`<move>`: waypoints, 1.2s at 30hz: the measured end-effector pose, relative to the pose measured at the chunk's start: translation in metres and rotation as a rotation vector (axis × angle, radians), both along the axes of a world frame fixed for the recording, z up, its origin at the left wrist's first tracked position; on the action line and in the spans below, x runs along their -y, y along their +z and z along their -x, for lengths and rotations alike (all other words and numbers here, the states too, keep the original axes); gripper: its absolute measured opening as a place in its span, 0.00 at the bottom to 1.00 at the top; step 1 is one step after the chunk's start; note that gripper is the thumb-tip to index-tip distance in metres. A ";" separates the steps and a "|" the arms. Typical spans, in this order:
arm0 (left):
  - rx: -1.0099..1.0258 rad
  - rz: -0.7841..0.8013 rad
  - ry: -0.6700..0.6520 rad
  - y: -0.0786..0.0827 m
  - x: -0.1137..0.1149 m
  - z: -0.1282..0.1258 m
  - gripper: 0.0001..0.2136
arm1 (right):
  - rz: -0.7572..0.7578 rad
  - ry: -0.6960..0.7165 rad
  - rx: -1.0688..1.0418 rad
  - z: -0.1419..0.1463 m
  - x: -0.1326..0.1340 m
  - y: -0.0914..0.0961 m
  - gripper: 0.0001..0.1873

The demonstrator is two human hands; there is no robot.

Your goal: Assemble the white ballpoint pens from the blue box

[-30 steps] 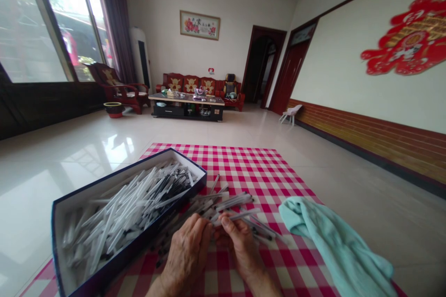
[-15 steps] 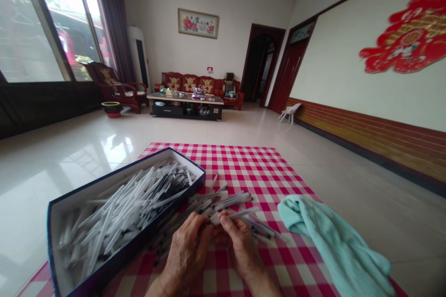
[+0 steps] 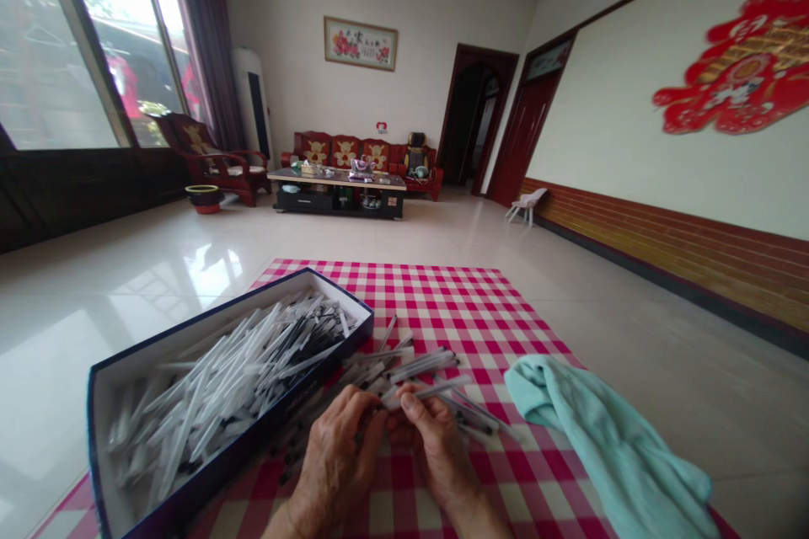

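While between pen box [image 3: 221, 442] and teal towel [image 3: 607, 438], hands [image 3: 334, 459] on loose pens [image 3: 423, 365]

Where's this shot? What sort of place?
Looks like a home living room: a red wooden sofa with teddy-bear cushions, a low coffee table in front of it, and a framed floral picture on the wall.

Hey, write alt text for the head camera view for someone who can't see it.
Seen from the wearer's head, a right hand pinches a clear plastic pen beside the left hand, above loose pens on a pink checked cloth. A long box of pens lies to the left, a pale teal towel to the right.
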State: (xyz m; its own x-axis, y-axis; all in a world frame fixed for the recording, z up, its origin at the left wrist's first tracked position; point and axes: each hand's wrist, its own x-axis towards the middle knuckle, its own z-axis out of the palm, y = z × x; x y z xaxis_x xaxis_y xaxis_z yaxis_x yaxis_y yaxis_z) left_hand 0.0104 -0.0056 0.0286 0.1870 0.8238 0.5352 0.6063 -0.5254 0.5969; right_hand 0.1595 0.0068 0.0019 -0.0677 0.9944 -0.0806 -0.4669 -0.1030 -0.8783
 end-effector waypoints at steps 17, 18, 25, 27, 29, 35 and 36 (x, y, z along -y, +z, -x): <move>-0.001 -0.050 -0.014 0.000 0.000 0.001 0.06 | -0.023 0.001 0.014 0.000 0.000 0.000 0.09; -0.002 -0.053 -0.013 -0.001 -0.001 0.001 0.07 | -0.024 -0.001 0.014 0.000 0.000 0.000 0.09; -0.063 -0.065 0.058 -0.006 -0.005 0.001 0.13 | -0.024 -0.012 -0.005 0.000 0.000 0.000 0.09; -0.059 -0.063 0.055 -0.005 -0.005 0.001 0.12 | -0.012 -0.022 -0.016 0.000 0.000 -0.001 0.09; -0.040 -0.067 0.055 -0.003 -0.004 0.002 0.10 | -0.006 -0.040 -0.043 0.000 0.000 0.000 0.10; -0.032 -0.058 0.044 -0.005 -0.003 0.002 0.06 | 0.008 -0.113 -0.233 0.001 -0.002 0.007 0.13; -0.039 -0.062 0.049 -0.006 -0.004 0.002 0.05 | 0.008 -0.120 -0.256 0.001 -0.003 0.008 0.13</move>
State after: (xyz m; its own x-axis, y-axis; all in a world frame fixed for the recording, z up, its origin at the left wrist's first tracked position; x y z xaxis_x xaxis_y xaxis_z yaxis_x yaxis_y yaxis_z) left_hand 0.0085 -0.0018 0.0229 0.1689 0.7978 0.5788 0.6543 -0.5300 0.5395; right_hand 0.1587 0.0093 0.0100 0.0311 0.9960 -0.0840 -0.6826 -0.0402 -0.7297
